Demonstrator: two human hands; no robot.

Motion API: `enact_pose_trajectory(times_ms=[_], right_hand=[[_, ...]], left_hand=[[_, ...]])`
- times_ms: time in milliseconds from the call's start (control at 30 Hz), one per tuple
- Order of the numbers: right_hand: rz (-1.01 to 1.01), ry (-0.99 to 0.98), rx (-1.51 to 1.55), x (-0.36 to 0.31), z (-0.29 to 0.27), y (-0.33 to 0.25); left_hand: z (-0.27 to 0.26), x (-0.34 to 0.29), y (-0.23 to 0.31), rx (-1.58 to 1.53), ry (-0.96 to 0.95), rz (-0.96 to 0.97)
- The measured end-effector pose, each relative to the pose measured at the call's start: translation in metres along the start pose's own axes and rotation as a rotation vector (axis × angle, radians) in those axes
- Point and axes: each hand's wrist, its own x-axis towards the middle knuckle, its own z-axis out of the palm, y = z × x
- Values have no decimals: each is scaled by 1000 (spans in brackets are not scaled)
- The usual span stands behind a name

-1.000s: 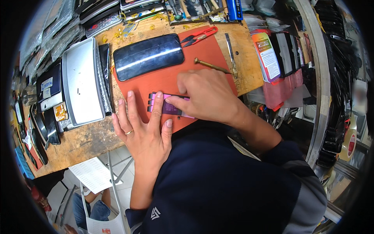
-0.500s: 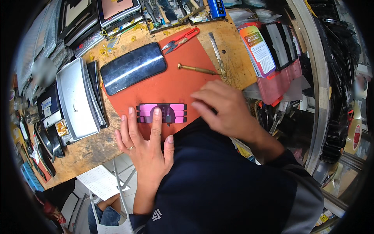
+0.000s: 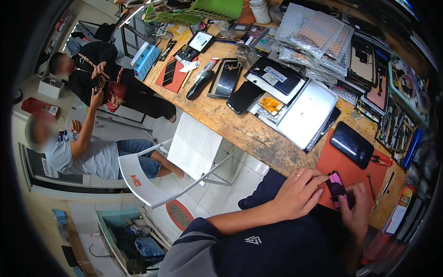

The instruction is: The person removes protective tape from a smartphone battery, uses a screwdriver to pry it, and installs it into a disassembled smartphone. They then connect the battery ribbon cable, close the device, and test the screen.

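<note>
A small flat black piece with bright pink strips [image 3: 338, 185], which looks like a phone-battery adhesive sheet, is between my hands over the orange-red mat [image 3: 325, 159]. My right hand [image 3: 356, 212] grips its near right side, thumb on the pink part and fingers curled. My left hand [image 3: 300, 194], a ring on one finger, has its fingers bent together at the left edge, fingertips against the piece. A black phone [image 3: 352, 144] lies on the mat beyond. Red-handled snips [image 3: 382, 160] and a brass screwdriver [image 3: 371, 185] lie to its right.
A white tray [image 3: 308, 113] stands left of the mat, near bubble-wrapped packs [image 3: 314, 39] and a black phone [image 3: 245, 97]. A white folding chair [image 3: 194, 143] stands beside the wooden bench [image 3: 258, 138]. Two people sit at the left, one in a pale shirt [image 3: 94, 159].
My view has swung left, bringing the chair and two people into sight. My right hand has come down onto the pink-and-black piece, and the left fingers have shifted from its top to its edge.
</note>
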Motion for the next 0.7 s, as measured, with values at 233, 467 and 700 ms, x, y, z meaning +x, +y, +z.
enact_pose_trajectory(times_ms=[233,467,700], right_hand=[[94,108,811,9,12,-15],[-59,111,757,9,28,-19],[-27,278,719,4,36,-20]], left_hand=[[9,-3,6,-511,-18,-375],[24,7,-6,-890,-257,-588],[30,13,14,-1299,-70,-554]])
